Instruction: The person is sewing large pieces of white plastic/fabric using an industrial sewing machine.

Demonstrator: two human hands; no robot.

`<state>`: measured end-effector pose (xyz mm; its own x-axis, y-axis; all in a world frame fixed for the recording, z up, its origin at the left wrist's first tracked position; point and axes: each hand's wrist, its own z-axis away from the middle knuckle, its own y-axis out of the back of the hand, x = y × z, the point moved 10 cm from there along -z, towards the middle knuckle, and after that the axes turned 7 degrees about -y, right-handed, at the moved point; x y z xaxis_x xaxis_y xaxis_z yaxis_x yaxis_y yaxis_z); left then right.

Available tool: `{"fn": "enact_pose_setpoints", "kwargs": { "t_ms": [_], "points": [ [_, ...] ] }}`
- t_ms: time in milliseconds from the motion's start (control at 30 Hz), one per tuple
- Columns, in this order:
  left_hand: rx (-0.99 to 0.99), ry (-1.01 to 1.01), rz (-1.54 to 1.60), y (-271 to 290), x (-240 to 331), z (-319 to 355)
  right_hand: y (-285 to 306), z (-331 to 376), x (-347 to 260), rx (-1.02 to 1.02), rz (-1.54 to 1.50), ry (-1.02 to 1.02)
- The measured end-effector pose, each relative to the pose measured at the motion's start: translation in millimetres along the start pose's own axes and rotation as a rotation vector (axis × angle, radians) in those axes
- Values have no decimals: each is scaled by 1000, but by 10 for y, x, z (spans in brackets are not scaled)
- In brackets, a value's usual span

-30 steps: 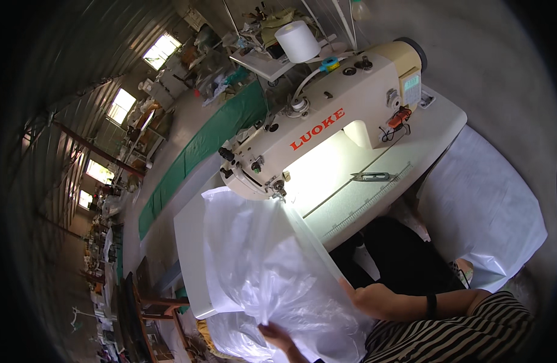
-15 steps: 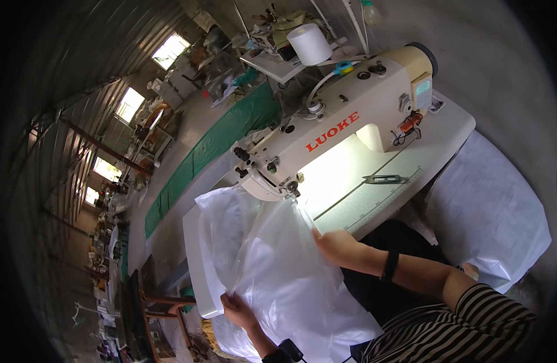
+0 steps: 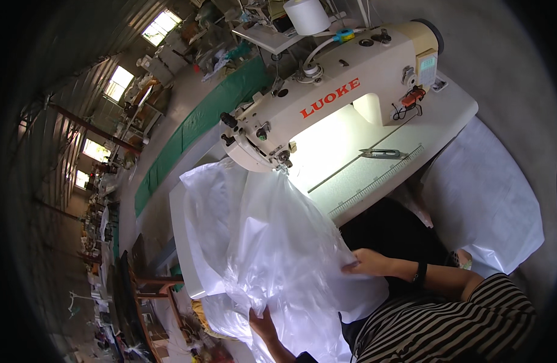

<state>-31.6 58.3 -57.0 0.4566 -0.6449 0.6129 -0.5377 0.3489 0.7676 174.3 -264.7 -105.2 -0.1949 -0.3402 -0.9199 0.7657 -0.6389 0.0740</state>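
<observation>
The white sheet (image 3: 272, 242) was gripped by the left hand (image 3: 263, 323) at 6 o'clock and the right hand (image 3: 369, 263) at 4 o'clock, hands apart. The sheet was fed under the sewing machine (image 3: 333, 103) at 12 o'clock.

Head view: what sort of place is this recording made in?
Most likely a sewing workshop or small garment factory. A cream industrial sewing machine stands on a white work table with a large white thread cone behind it, and long green-topped benches run down the windowed hall.

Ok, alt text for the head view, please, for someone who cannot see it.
A person's two bare hands, the left hand and the right hand, grip a crumpled white translucent sheet spread over a sewing table. Beyond it stands a cream sewing machine, with small snips on the lit tabletop.
</observation>
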Motion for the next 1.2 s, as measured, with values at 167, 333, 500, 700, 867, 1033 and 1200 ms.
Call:
{"fn": "enact_pose_setpoints", "kwargs": {
  "t_ms": [167, 333, 500, 700, 867, 1033, 1200],
  "points": [
    [522, -499, -278, 1008, 424, -131, -55, 423, 147, -270, -298, -73],
    [245, -391, -446, 1229, 164, -977, 335, 478, 153, 64, 566, 8],
    [335, -368, -470, 1256, 132, -1154, 662, 946, -735, 610, 730, 541],
    [295, -292, -453, 1219, 149, -1066, -443, -59, -683, -310, -680, -71],
    [323, -339, -440, 1253, 155, -1046, -628, 105, -681, -504, -593, 60],
    [249, -277, -448, 1024, -157, -1146, 358, 1177, 241, -252, -162, -147],
    [191, -194, -537, 772, -329, -1314, 770, 1834, 779, -308, 367, -519]
  ]
}}
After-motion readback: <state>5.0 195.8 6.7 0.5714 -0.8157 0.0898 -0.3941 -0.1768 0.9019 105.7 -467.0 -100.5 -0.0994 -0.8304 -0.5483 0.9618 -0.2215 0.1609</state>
